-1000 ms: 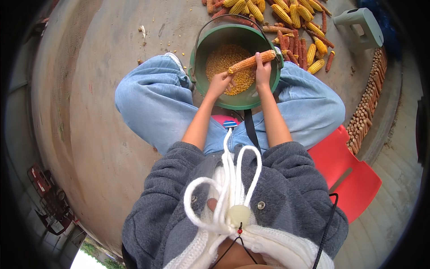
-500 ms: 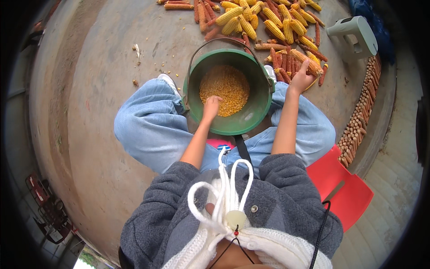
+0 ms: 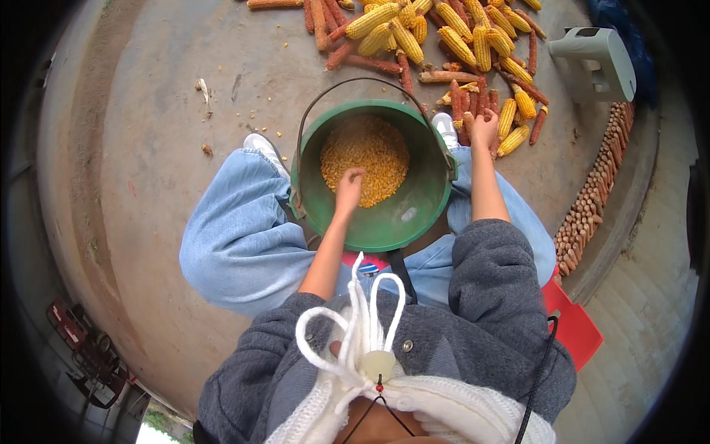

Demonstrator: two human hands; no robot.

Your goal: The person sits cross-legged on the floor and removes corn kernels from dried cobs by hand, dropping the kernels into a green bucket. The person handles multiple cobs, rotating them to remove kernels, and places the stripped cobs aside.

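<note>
A green bucket (image 3: pixel 418 214) with a wire handle stands between my bent legs, a heap of yellow corn kernels (image 3: pixel 373 159) in its bottom. My left hand (image 3: pixel 350 191) is over the kernels, fingers curled together; whatever they may hold is hidden. Beyond the bucket's right rim, my right hand (image 3: pixel 484 132) is closed on a reddish corn cob (image 3: pixel 468 120) at the near edge of the pile; the hand covers most of this cob. Full yellow corn ears (image 3: pixel 481 49) and stripped red cobs (image 3: pixel 377 64) lie mixed in that pile.
A pale grey-green plastic stool (image 3: pixel 603 63) lies on its side at the far right. Stacked cobs (image 3: pixel 592 200) form a long row along the right. A red plastic seat (image 3: pixel 573 322) shows by my right side. Red machinery (image 3: pixel 78 340) stands far left. Loose kernels dot the floor.
My right hand has moved slightly left with its cob, down to the stripped cobs, uncovering yellow ears beside it. My left hand stays over the kernels, and the bucket appears slightly lower in view.
</note>
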